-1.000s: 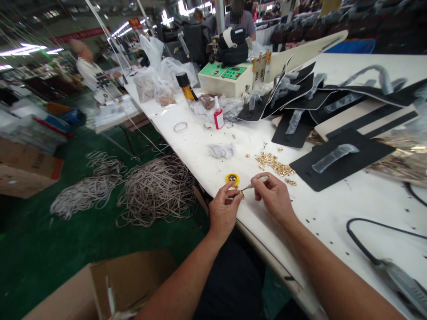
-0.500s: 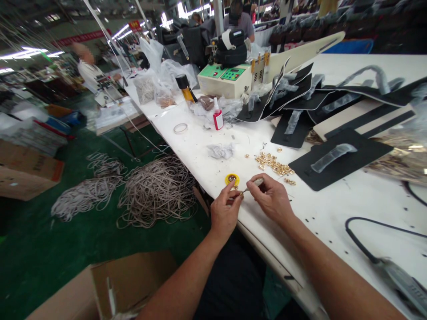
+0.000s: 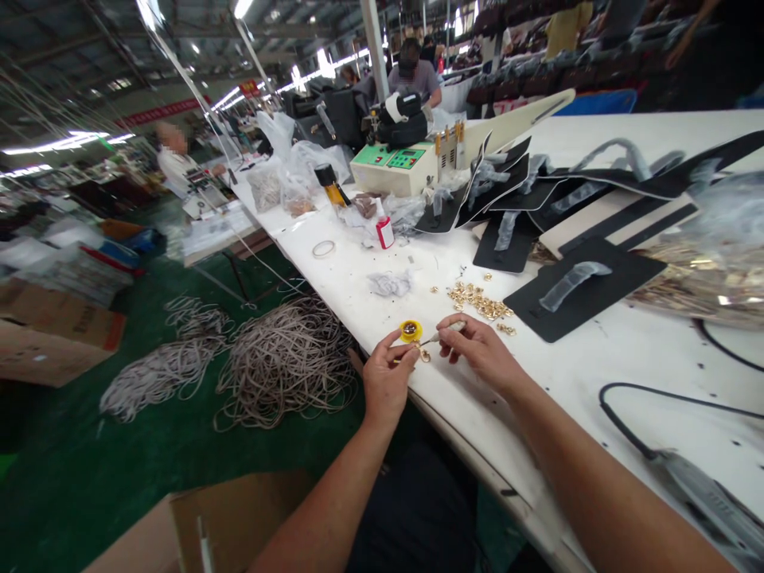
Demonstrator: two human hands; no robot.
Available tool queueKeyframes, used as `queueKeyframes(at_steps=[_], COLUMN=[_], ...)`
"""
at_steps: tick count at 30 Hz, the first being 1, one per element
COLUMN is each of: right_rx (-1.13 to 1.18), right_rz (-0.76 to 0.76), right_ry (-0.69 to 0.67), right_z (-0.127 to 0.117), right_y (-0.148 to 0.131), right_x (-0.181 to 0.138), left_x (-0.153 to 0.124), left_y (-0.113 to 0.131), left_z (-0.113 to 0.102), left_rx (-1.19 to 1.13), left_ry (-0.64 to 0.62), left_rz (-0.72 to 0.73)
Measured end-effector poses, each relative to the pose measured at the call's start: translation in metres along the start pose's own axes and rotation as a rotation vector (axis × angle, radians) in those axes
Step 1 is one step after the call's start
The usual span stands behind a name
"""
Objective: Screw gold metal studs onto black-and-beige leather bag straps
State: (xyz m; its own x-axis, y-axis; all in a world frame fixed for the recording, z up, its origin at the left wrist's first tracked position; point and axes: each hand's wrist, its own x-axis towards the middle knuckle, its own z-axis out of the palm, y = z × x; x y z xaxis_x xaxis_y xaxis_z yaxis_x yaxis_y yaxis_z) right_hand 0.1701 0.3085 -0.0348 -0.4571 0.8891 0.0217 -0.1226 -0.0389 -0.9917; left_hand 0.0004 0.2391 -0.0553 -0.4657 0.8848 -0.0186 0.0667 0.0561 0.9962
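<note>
Fitting (image 3: 425, 355), small and gold, sits at the near table (image 3: 537, 414) edge, pinched as far as I can tell in the closed fingertips of my left hand (image 3: 387, 382). My right hand (image 3: 477, 354) is closed around a thin tool (image 3: 445, 332) whose tip points at 9 o'clock toward the fitting.

I judge the grip the weak point. The piece is tiny and hangs right over the edge, so a slip of the tip could flick it off onto the green floor, among the cords (image 3: 286, 358) at 9 o'clock, where finding it would be hard. The tip could also prick my left thumb.

At 12 o'clock from the left hand stands a yellow cap (image 3: 411, 329); a nudge from either hand could tip it. Further, at 1 o'clock, the loose pile (image 3: 477, 298) of gold pieces could scatter under a careless wrist.
</note>
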Motion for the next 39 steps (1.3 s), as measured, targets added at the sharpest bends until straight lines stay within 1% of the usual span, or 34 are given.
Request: queueKeyframes(at_steps=[1,3,7,9,12,13,15,18,20,22,24,28,30,32,35,39], right_rx=[0.012,0.049,0.141,0.197,0.304,0.342,0.409,0.453,0.449,0.443,0.453,0.506,0.527,0.531,0.531,0.503], right_rz=[-0.004,-0.008,-0.035,-0.061,-0.075,-0.080,-0.098,-0.140,-0.156,-0.159,-0.159,-0.177,-0.182,-0.180,-0.175,-0.164], right_ry=[0.015,0.089,0.311,0.421,0.568,0.606,0.664,0.705,0.720,0.730,0.740,0.760,0.760,0.755,0.755,0.751], right_z=[0.000,-0.002,-0.014,-0.023,-0.040,-0.046,-0.057,-0.071,-0.078,-0.083,-0.085,-0.087,-0.087,-0.088,-0.088,-0.084], right_y=[-0.001,-0.002,0.000,-0.001,-0.008,-0.011,-0.018,-0.025,-0.028,-0.030,-0.032,-0.036,-0.038,-0.039,-0.038,-0.034], right_x=[0.000,0.000,0.005,0.008,0.010,0.010,0.010,0.008,0.008,0.008,0.008,0.007,0.006,0.006,0.007,0.008], left_x=[0.000,0.000,-0.003,-0.006,-0.007,-0.006,-0.005,-0.005,-0.008,-0.013,-0.016,-0.009,0.000,0.009,0.016,0.016], left_y=[0.002,0.006,0.006,0.002,-0.005,-0.007,-0.008,-0.003,0.004,0.012,0.022,0.033,0.032,0.027,0.018,0.014], left_z=[0.000,-0.002,-0.006,-0.007,-0.006,-0.005,-0.003,0.000,0.005,0.015,0.034,0.091,0.118,0.138,0.152,0.153], left_rx=[-0.004,0.024,0.236,0.406,0.686,0.749,0.808,0.847,0.870,0.860,0.831,0.883,0.946,0.980,0.966,0.898], left_ry=[0.008,0.017,0.004,-0.016,-0.060,-0.080,-0.121,-0.155,-0.157,-0.159,-0.202,-0.361,-0.397,-0.422,-0.454,-0.465], left_rz=[-0.005,0.007,0.116,0.251,0.557,0.636,0.712,0.757,0.801,0.841,0.850,0.796,0.747,0.717,0.720,0.726])
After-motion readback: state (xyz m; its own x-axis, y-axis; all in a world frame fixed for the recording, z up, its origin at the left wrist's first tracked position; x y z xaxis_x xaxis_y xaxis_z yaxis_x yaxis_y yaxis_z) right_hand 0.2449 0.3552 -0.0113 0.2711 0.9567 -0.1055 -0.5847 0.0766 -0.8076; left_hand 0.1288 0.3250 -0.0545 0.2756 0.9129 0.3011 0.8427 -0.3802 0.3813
